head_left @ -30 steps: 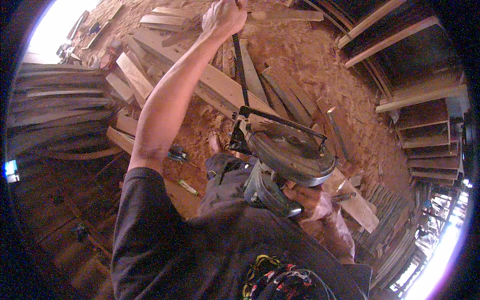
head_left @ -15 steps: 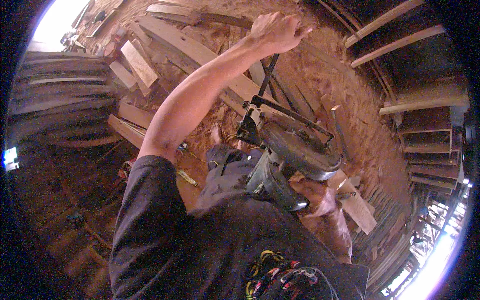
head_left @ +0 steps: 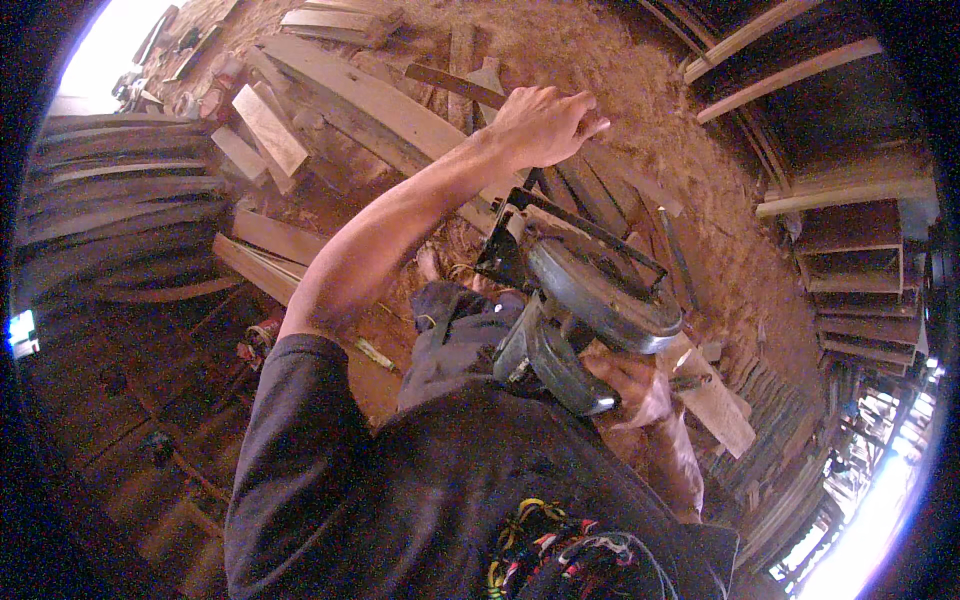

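Note:
A worn circular saw is held up in front of my body, its black metal base turned away from me. My right hand grips the saw from the right, with its fingers partly hidden behind the tool. Above the base my left hand is closed, palm down. A black bar runs from the base up under this hand, where its end is hidden. A flat dark strip sticks out leftward beyond the wrist; how it joins the bar is hidden.
Planks and offcuts lie on the sawdust-covered floor. Wooden frames stand at right, near stacked boards. A large stack of dark timber is at left. A bundle of coloured cords hangs at my chest.
My left hand has come nearer to the saw, and less of the black bar shows. The flat dark strip has shifted toward me too. The saw and right hand stay almost in place.

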Demonstrator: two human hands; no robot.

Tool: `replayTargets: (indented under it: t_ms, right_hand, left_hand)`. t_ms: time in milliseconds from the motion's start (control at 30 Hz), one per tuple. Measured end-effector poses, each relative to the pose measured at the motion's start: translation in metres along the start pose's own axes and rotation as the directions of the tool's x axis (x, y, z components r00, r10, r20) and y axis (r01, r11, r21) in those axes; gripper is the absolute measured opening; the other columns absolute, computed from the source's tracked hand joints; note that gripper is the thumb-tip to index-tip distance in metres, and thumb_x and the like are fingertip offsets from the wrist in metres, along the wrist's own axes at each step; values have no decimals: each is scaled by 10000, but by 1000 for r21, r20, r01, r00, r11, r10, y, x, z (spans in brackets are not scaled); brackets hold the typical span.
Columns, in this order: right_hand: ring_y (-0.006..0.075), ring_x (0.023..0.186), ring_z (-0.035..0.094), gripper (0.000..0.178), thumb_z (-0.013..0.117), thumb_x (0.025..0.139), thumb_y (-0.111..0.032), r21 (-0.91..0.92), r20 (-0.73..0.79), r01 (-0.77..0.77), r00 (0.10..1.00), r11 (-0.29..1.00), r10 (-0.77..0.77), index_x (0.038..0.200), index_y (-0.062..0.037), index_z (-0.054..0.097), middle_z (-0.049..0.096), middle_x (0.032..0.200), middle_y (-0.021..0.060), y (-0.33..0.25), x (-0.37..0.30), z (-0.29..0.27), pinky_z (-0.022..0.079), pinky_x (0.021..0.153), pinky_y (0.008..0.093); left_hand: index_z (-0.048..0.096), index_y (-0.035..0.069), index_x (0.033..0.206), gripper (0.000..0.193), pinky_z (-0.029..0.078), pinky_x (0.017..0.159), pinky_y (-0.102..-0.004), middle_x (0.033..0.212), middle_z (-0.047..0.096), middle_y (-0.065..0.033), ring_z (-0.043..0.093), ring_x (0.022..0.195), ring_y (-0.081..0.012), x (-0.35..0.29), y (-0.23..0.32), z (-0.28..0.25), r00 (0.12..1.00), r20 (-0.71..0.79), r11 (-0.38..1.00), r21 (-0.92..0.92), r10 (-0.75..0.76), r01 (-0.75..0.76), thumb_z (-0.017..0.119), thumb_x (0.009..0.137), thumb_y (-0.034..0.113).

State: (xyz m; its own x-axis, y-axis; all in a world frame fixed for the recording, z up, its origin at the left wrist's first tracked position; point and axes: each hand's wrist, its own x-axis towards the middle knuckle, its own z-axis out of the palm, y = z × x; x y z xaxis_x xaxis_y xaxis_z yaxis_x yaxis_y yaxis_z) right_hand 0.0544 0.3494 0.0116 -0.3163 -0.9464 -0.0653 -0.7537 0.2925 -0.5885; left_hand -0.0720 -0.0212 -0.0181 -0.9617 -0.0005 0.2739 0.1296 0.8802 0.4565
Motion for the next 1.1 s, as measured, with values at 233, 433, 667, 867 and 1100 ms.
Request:
replayTargets:
  t_ms: [233, 433, 667, 867, 1100]
  right_hand:
    - [380, 1213, 649, 841, 871, 567, -376, -37, 13, -40, 999, 999, 40, 1373, -271, 656, 686, 1327, 105, 2, -4, 5, 489, 1038, 588]
    - [366, 1182, 667, 840, 866, 552, -392, -91, -16, -46, 999, 995, 45, 1359, -277, 663, 709, 1284, 89, -4, -9, 9, 508, 1009, 569]
    - [361, 1127, 692, 719, 867, 636, -340, 4, -91, -186, 978, 983, 185, 1303, -150, 676, 719, 1245, 124, -30, 6, 2, 523, 1000, 526]
    - [379, 864, 740, 596, 832, 698, -251, 33, -154, -65, 986, 997, 70, 1212, -2, 660, 735, 1008, 209, -22, 2, 12, 591, 743, 426]
    - [415, 1031, 702, 631, 828, 715, -299, 143, -185, -378, 898, 915, 400, 1261, -37, 651, 716, 1140, 215, -25, -6, 31, 568, 881, 490]
  left_hand:
    - [653, 51, 1041, 300, 584, 720, -566, 858, 726, -221, 721, 829, -448, 23, -14, -2, 999, 29, 999, 44, 20, -22, 516, 1045, 318]
    - [631, 53, 1083, 281, 583, 694, -567, 841, 718, -224, 713, 808, -459, 19, 0, 1, 996, -54, 998, -4, 68, -68, 502, 1052, 301]
    - [598, 48, 1314, 386, 565, 901, -513, 1213, 690, -193, 699, 1053, -389, -38, -8, 31, 990, 66, 941, -325, 123, -96, 536, 1057, 329]
    - [666, 2, 1140, 381, 525, 862, -398, 1001, 704, -151, 688, 920, -264, -144, 16, 43, 713, -223, 569, -770, -664, 289, 500, 1057, 335]
    - [634, 66, 1102, 427, 442, 615, -311, 885, 604, -18, 534, 724, -130, -264, 24, 119, 690, 577, 128, -719, -438, 683, 524, 1047, 475]
